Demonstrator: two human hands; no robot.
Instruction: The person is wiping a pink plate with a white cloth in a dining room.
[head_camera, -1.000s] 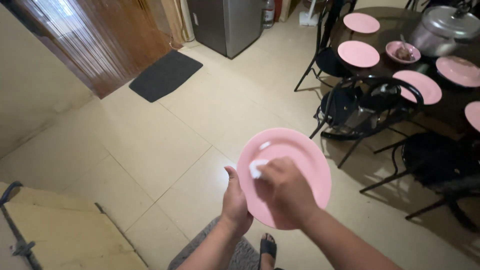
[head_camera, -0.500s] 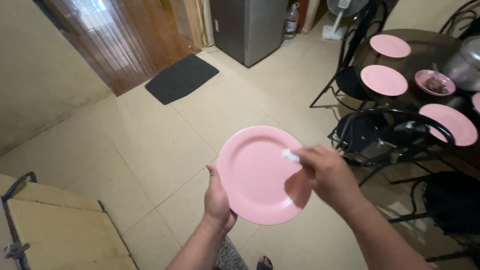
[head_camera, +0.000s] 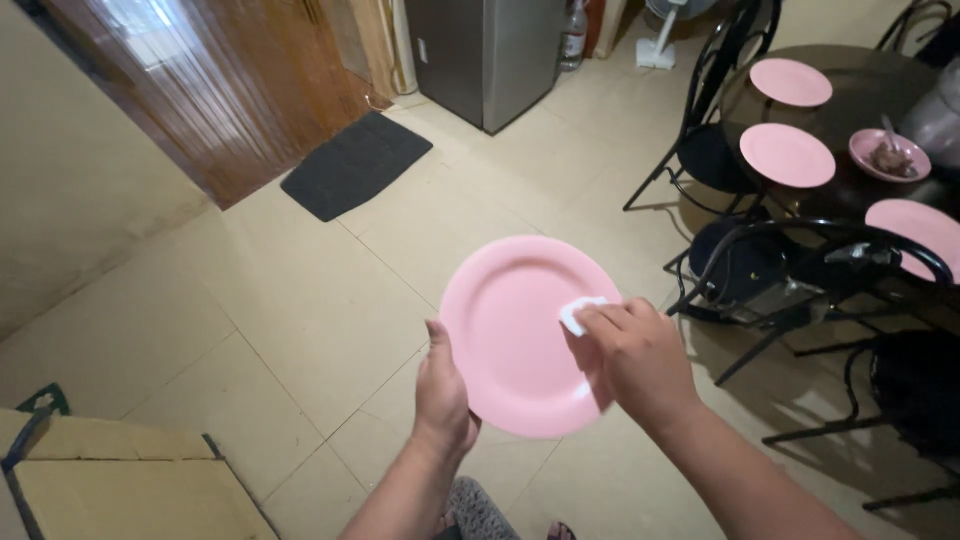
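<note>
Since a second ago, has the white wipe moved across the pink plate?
Yes. The white wipe went from the pink plate's left side to its right rim.

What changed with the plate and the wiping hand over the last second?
The right hand carried the white wad from the pink plate's left side to its right rim. The left hand kept its grip on the left edge; the table's plates stayed put.

Pink plate (head_camera: 515, 330) smooth, glossy; white wad (head_camera: 577, 313) soft, matt; floor tiles (head_camera: 330, 300) glossy; doormat (head_camera: 357, 164) rough cloth.
</note>
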